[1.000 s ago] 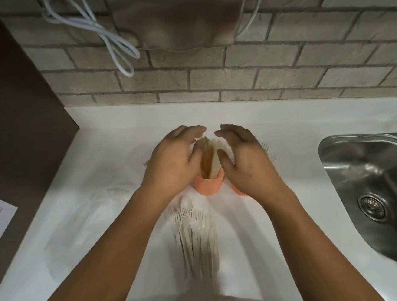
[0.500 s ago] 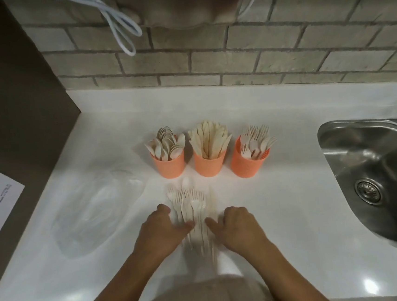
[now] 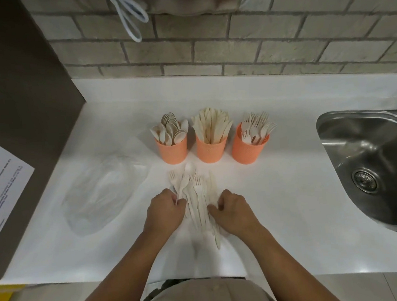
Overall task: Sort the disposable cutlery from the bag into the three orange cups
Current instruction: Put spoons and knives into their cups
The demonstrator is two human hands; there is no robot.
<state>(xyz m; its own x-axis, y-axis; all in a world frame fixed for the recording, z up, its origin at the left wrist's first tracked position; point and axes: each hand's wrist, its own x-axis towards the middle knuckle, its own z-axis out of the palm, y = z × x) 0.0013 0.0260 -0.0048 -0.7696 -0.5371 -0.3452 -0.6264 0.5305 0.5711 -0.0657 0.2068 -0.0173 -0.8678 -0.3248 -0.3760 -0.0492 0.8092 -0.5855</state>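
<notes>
Clear plastic bag (image 3: pixel 104 193) lies left of the left hand (image 3: pixel 165 210), which pinches a spoon (image 3: pixel 189 169) by its handle. Loose cutlery (image 3: pixel 201 198) lies between both hands; the right hand (image 3: pixel 233 211) curls onto it (hold cannot be told). Beyond the hands: spoon cup (image 3: pixel 172 151), knife cup (image 3: pixel 209 150), fork cup (image 3: pixel 247 151).

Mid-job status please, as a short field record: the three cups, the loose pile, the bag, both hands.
spoon cup: left in the row, holds spoons
knife cup: middle, holds knives
fork cup: right, holds forks
loose pile: mixed cutlery lying on the counter, in front of the cups
bag: clear plastic, left of the pile
left hand: pinches a spoon by its handle
right hand: fingers curled at the pile; grip unclear
sink: far right
</notes>
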